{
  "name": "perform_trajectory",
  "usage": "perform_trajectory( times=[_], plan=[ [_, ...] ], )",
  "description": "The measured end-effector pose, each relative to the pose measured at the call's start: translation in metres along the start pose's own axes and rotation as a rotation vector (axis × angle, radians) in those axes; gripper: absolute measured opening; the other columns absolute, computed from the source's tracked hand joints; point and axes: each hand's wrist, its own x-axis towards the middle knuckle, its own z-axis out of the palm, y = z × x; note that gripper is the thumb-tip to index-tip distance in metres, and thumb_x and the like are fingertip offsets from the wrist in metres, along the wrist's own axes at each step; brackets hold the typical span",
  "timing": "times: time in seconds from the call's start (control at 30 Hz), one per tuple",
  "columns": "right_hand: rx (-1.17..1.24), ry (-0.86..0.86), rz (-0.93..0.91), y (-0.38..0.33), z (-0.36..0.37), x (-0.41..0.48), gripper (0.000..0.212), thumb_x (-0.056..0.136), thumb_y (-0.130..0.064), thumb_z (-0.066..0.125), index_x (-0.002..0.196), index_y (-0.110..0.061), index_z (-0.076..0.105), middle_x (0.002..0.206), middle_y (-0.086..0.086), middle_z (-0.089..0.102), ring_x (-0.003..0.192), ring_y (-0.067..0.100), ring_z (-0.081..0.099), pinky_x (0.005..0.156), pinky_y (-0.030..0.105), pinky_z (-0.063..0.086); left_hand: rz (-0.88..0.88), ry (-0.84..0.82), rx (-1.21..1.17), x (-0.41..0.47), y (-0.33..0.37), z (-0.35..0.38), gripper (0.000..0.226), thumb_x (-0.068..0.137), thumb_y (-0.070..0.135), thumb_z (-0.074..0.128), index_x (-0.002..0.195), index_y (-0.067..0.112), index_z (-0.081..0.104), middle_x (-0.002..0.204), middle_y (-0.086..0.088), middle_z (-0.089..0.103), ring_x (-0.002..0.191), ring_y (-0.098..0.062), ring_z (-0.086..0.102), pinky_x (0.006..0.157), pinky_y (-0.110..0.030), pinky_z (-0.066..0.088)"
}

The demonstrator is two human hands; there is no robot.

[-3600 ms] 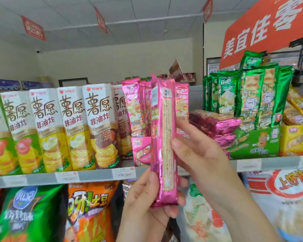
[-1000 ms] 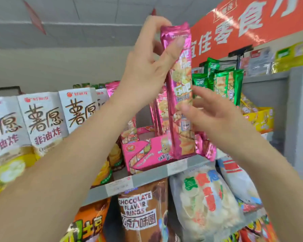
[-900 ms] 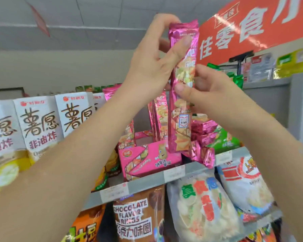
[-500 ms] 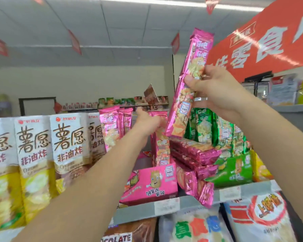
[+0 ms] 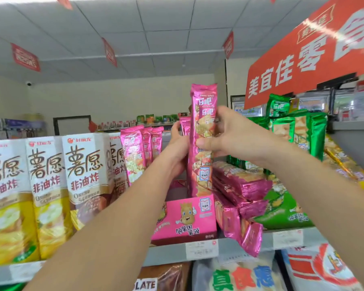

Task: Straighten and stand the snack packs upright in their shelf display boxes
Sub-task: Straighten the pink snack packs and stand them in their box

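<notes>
White tiled ceiling [image 5: 156,28] overhead, red pennants [image 5: 25,57] hanging from it. The far wall [image 5: 124,97] is plain cream, with a small camera [image 5: 29,83] high at its left and a dark frame [image 5: 72,124] below. A big red sign [image 5: 303,66] hangs on the right. A grey shelf [image 5: 168,256] runs across in front.

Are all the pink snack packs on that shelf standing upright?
No, a stack of pink packs lies flat to the right of the pink display box.

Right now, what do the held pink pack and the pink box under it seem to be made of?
The pink pack looks like metallised plastic film: glossy, wrinkled, with a crimped top seal. The pink box looks like printed cardboard, probably lightly coated: flat stiff panels, crisp folded edges, only a dull sheen.
</notes>
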Motion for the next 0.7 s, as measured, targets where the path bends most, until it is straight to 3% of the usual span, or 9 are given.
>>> perform_trajectory(
  times=[0.07, 0.13, 0.23, 0.3, 0.37, 0.43, 0.53, 0.63, 0.7],
  plan=[
    [-0.161, -0.069, 0.028, 0.001, 0.006, -0.002, 0.061, 0.076, -0.006, 0.080, 0.123, -0.019, 0.044, 0.101, 0.005, 0.069, 0.090, 0.024, 0.070, 0.077, 0.046, 0.059, 0.015, 0.024, -0.022, -0.002, 0.000, -0.003, 0.106, 0.054, 0.037, 0.071, 0.146, 0.041, 0.019, 0.105, -0.014, 0.069, 0.077, -0.029, 0.072, 0.070, -0.048, 0.058],
    [-0.292, -0.124, 0.071, 0.002, 0.014, -0.005, 0.071, 0.074, -0.005, 0.082, 0.128, -0.017, 0.038, 0.096, 0.008, 0.068, 0.086, 0.026, 0.071, 0.072, 0.047, 0.060, 0.018, 0.018, 0.010, 0.000, -0.005, -0.007, 0.094, 0.069, 0.035, 0.072, 0.146, 0.042, 0.020, 0.096, -0.012, 0.073, 0.077, -0.030, 0.072, 0.071, -0.048, 0.058],
    [-0.399, -0.140, 0.112, 0.000, 0.019, -0.008, 0.079, 0.072, -0.008, 0.084, 0.131, -0.016, 0.031, 0.094, 0.008, 0.068, 0.082, 0.026, 0.071, 0.074, 0.046, 0.060, -0.011, -0.007, 0.021, 0.000, -0.008, -0.011, 0.075, 0.087, 0.023, 0.069, 0.148, 0.034, 0.026, 0.082, -0.009, 0.074, 0.071, -0.027, 0.071, 0.067, -0.041, 0.055],
    [-0.506, -0.136, 0.118, -0.006, 0.019, -0.008, 0.092, 0.071, -0.014, 0.086, 0.137, -0.017, 0.022, 0.096, 0.006, 0.068, 0.081, 0.023, 0.071, 0.079, 0.044, 0.058, -0.069, -0.077, 0.038, -0.007, -0.009, -0.013, 0.059, 0.090, 0.030, 0.065, 0.142, 0.017, 0.041, 0.075, -0.008, 0.072, 0.067, -0.024, 0.069, 0.063, -0.035, 0.055],
    [-0.612, -0.133, 0.123, -0.011, 0.019, -0.008, 0.107, 0.070, -0.019, 0.087, 0.145, -0.017, 0.010, 0.100, 0.007, 0.068, 0.084, 0.022, 0.068, 0.081, 0.042, 0.056, -0.117, -0.167, 0.052, -0.012, -0.008, -0.011, 0.034, 0.092, 0.039, 0.059, 0.104, 0.009, 0.069, 0.069, -0.003, 0.072, 0.062, -0.020, 0.070, 0.057, -0.028, 0.055],
    [-0.660, -0.108, 0.149, -0.011, 0.019, -0.011, 0.125, 0.070, -0.021, 0.087, 0.151, -0.019, -0.007, 0.105, 0.008, 0.068, 0.084, 0.022, 0.067, 0.079, 0.037, 0.054, -0.122, -0.230, -0.052, -0.014, -0.008, -0.011, 0.040, 0.092, 0.048, 0.055, 0.079, 0.016, 0.076, 0.077, -0.004, 0.073, 0.071, -0.021, 0.071, 0.062, -0.029, 0.057],
    [-0.674, -0.035, 0.143, -0.010, 0.018, -0.019, 0.140, 0.067, -0.024, 0.088, 0.148, -0.032, -0.026, 0.097, 0.006, 0.066, 0.077, 0.018, 0.067, 0.072, 0.035, 0.053, -0.074, -0.216, -0.153, -0.019, -0.002, -0.010, 0.060, 0.085, 0.066, 0.052, 0.108, 0.014, 0.072, 0.104, -0.013, 0.072, 0.093, -0.031, 0.070, 0.074, -0.039, 0.058],
    [-0.737, 0.044, 0.053, -0.010, 0.021, -0.018, 0.129, 0.063, -0.033, 0.090, 0.152, -0.031, -0.003, 0.131, 0.012, 0.043, 0.114, 0.030, 0.056, 0.093, 0.038, 0.047, -0.044, -0.202, -0.143, -0.023, 0.001, -0.006, 0.080, 0.085, 0.077, 0.036, 0.123, 0.013, 0.066, 0.118, -0.017, 0.069, 0.107, -0.032, 0.067, 0.086, -0.044, 0.056],
    [-0.842, 0.048, 0.022, -0.011, 0.021, -0.017, 0.106, 0.065, -0.040, 0.087, 0.146, -0.016, 0.023, 0.131, 0.009, 0.037, 0.122, 0.030, 0.047, 0.095, 0.037, 0.042, -0.023, -0.135, -0.106, -0.025, 0.000, -0.002, 0.078, 0.087, 0.078, 0.030, 0.110, 0.017, 0.073, 0.111, -0.015, 0.072, 0.103, -0.029, 0.069, 0.092, -0.045, 0.053]
  ],
)
